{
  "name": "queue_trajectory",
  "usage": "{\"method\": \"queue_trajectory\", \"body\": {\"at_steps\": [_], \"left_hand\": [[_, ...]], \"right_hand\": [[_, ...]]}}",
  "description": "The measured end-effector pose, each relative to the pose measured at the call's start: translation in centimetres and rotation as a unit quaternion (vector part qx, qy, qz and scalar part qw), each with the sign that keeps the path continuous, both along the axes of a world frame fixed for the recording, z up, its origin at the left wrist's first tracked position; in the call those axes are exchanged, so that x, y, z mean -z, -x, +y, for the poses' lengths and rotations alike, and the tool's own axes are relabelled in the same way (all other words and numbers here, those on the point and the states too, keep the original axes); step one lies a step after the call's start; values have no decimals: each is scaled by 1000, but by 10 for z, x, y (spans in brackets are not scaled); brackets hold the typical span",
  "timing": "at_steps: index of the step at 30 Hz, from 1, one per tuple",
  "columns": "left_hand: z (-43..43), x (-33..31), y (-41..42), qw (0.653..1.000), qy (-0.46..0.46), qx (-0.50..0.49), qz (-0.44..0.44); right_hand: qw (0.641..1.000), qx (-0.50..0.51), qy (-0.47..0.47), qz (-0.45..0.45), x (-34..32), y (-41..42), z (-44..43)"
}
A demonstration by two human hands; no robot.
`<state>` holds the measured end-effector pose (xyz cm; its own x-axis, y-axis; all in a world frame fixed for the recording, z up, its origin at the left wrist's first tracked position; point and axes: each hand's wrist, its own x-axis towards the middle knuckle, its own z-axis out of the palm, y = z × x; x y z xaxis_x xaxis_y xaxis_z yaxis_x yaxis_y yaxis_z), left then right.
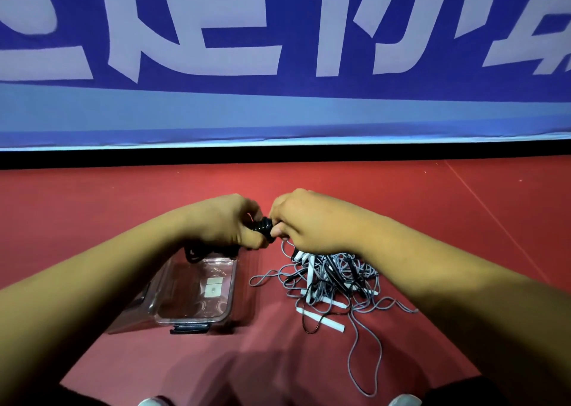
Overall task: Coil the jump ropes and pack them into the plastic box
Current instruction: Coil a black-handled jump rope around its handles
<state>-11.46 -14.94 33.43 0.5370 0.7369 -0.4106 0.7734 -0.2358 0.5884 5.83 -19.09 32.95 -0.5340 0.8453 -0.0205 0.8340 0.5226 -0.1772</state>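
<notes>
A black jump rope (262, 225) is wound in tight turns between my two hands, above the floor. My left hand (230, 224) is closed around the rope's bundle, and black loops hang below it over the box. My right hand (304, 220) pinches the rope at the wound part. A clear plastic box (197, 294) stands open on the red floor below my left hand, with a dark latch at its near edge. To its right lies a tangled pile of jump ropes (332, 279), grey and black cords with white handles.
A blue banner (278, 65) with large white characters hangs behind, above a black strip. The red floor (92, 204) spreads all around. The tips of two light shoes (151, 402) show at the bottom edge.
</notes>
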Motion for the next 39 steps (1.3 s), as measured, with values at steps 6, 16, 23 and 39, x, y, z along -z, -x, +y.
{"method": "queue_trajectory", "body": {"at_steps": [6,16,23,39], "left_hand": [[-8,0,1,884,-384,150,221],[-8,-3,5,950,-261,169,20],[-21,-10,-3,957,-14,-7,-288],[-14,-6,-11,893,71,-79,-437]], "right_hand": [[945,101,184,250,-9,0,-2],[944,100,173,262,-20,-13,0],[834,130,245,476,-17,-17,9],[881,165,19,443,-25,-28,6]]}}
